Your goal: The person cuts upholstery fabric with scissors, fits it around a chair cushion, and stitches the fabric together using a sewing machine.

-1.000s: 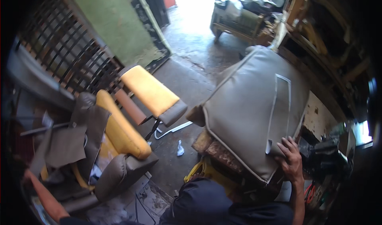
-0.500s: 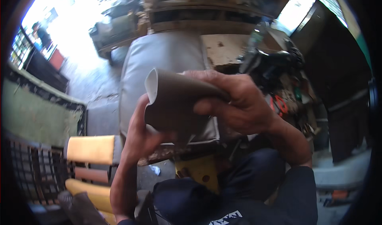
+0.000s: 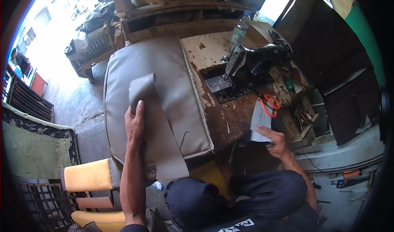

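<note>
While the sewing machine (image 3: 256,59) is taken as landmark, in the head view a vinyl strip (image 3: 160,127) is seen to its left and nearer the wearer, laid across a grey cushion (image 3: 121,74). The strip is grey-brown, smooth and matt, bent over at its far end and cut slantwise at its near end. Its left edge is held by the left hand (image 3: 134,123), which is partly closed, thumb on top; the fingers are partly hidden. On the near side of the machine, a pale sheet (image 3: 258,119) is touched by the half-curled right hand (image 3: 277,142); whether it is gripped cannot be told. Orange-handled scissors (image 3: 271,98) are seen between sheet and machine, their blades hard to make out. The strip's underside is hidden, and both upper arms are cut off.
</note>
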Demonstrator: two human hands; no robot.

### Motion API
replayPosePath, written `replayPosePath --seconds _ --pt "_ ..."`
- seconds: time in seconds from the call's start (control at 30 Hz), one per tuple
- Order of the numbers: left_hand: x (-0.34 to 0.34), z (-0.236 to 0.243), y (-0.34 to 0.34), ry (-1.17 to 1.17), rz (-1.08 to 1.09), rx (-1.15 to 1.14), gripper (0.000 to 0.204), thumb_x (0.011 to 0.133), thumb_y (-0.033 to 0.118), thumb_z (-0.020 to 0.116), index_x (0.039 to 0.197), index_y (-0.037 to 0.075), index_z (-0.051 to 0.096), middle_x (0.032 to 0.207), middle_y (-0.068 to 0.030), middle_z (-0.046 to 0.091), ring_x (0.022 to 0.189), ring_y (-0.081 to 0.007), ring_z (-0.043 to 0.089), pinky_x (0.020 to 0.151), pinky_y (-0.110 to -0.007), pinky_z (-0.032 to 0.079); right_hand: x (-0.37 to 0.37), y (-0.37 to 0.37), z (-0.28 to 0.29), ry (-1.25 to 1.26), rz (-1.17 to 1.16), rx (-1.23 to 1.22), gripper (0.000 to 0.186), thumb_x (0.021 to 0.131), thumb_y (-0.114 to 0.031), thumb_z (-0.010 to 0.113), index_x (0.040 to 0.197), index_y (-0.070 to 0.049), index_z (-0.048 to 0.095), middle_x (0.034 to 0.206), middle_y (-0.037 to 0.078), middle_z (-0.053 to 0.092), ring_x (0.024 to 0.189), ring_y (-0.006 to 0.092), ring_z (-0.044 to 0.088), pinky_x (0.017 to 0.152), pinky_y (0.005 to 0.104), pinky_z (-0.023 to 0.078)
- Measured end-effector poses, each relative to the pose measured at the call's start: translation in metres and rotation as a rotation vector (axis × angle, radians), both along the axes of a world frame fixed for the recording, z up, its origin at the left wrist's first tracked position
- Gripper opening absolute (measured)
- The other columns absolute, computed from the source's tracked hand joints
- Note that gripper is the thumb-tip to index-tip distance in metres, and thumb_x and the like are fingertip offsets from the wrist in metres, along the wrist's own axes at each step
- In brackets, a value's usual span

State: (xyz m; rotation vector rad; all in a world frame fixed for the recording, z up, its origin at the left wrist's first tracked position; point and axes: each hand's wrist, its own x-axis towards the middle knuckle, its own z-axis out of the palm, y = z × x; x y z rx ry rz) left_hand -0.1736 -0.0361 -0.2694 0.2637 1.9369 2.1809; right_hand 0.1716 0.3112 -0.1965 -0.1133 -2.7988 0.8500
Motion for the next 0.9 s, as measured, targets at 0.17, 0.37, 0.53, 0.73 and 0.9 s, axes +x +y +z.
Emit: replayPosePath --seconds 0.17,0.37,0.53,0.73,0.9 --pt "0.004 0.003 0.002 0.054 -0.047 0.066 0.036 0.106 0.029 0.060 0.122 -0.004 0.065 0.104 -0.0067 0.072 0.093 -0.0123 0.064 0.084 -0.029 0.052 0.004 0.072 0.016 0.255 -0.862 -0.279 0.042 0.095 -0.028 0.076 0.127 -0.002 0.067 0.122 0.010 0.072 0.113 0.0183 0.067 0.096 0.0325 0.053" --pt "0.006 -0.008 0.006 0.109 -0.091 0.089 0.040 0.105 0.032 0.061 0.125 -0.002 0.066 0.105 -0.0096 0.074 0.095 -0.0159 0.067 0.087 -0.034 0.053 -0.027 0.185 0.067 0.578 -0.784 -0.773 0.050 0.098 -0.030 0.073 0.136 -0.002 0.058 0.128 0.006 0.066 0.113 0.0191 0.064 0.096 0.0339 0.052" --pt "0.010 -0.004 -0.010 0.210 -0.079 -0.015 0.040 0.104 0.035 0.060 0.127 0.002 0.066 0.106 -0.0169 0.076 0.101 -0.0235 0.072 0.091 -0.038 0.053 -0.063 0.143 0.132 0.650 -0.678 -0.670 0.044 0.098 -0.035 0.073 0.126 -0.002 0.065 0.117 0.004 0.068 0.099 0.0150 0.066 0.085 0.0321 0.052" --pt "0.012 0.002 -0.002 0.242 -0.051 0.054 0.045 0.101 0.039 0.062 0.126 0.001 0.063 0.109 -0.0223 0.073 0.102 -0.0344 0.072 0.090 -0.041 0.054 0.009 0.155 0.165 -0.700 -0.712 0.568 0.068 0.086 -0.030 0.082 0.142 -0.003 0.055 0.123 0.024 0.068 0.117 0.0335 0.067 0.100 0.0436 0.051" --pt "0.025 0.019 0.006 0.122 0.083 0.003 0.051 0.101 0.040 0.061 0.132 0.000 0.055 0.114 -0.0262 0.070 0.106 -0.0383 0.069 0.093 -0.045 0.052 -0.014 0.051 0.116 -0.407 -0.502 0.434 0.091 0.082 -0.030 0.085 0.157 -0.009 0.038 0.126 0.021 0.066 0.109 0.0234 0.069 0.090 0.0355 0.057"
